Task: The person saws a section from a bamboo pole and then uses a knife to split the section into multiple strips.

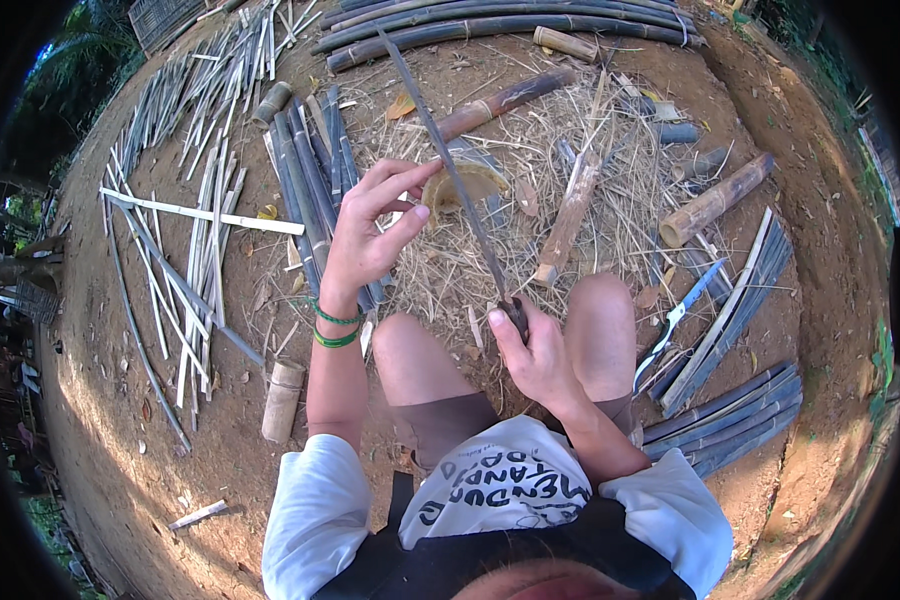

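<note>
My right hand (543, 358) is closed round the dark handle of a long machete (438, 135). Its blade slants up and away to the far left. My left hand (380, 220) is beside the blade, thumb and forefinger apart, with the forefinger's tip at or almost at the blade's edge; whether they touch I cannot tell. Just beyond the left fingers is the round, pale end of a short bamboo section (482, 182), partly behind the blade. To the right of the blade, a split bamboo piece (573, 215) lies on the shavings.
Bamboo strips (210, 225) lie scattered at left; dark split lengths (305, 170) sit nearer. Long poles (510, 30) cross the far side. At right are a bamboo section (715, 200), a curved white-and-blue tool (678, 315) and bundled splits (735, 420). Shavings cover the soil.
</note>
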A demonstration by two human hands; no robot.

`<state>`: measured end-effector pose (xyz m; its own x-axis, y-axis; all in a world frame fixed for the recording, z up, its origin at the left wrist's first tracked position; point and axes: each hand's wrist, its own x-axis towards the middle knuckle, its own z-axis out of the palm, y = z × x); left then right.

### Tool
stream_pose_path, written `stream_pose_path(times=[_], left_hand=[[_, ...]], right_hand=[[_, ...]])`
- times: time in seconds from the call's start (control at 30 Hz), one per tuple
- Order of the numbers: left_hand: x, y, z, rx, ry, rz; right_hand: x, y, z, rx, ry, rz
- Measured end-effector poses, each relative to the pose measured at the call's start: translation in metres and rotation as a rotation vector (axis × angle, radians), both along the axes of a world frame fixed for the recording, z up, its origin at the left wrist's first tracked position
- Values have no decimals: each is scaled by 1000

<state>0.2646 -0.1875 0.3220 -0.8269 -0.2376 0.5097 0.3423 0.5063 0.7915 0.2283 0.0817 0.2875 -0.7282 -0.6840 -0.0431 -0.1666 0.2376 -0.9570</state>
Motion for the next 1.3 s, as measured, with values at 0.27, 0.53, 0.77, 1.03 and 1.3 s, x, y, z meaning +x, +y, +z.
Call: stream_pose_path(times=[0.27, 0.53, 0.77, 1.03, 1.3], left_hand=[[3, -1, 2, 143, -13, -32], [4, 2, 8, -10, -65, 34], [2, 11, 6, -2, -19, 79], [-2, 35, 6, -25, -22, 163], [-16, 57, 5, -4, -52, 162]], right_hand=[[-1, -6, -8, -20, -16, 7], [-7, -10, 0, -18, 84, -1], [-13, -3, 0, -17, 96, 32], [-24, 8, -15, -55, 60, 72], [-38, 26, -33, -195, -91, 120]])
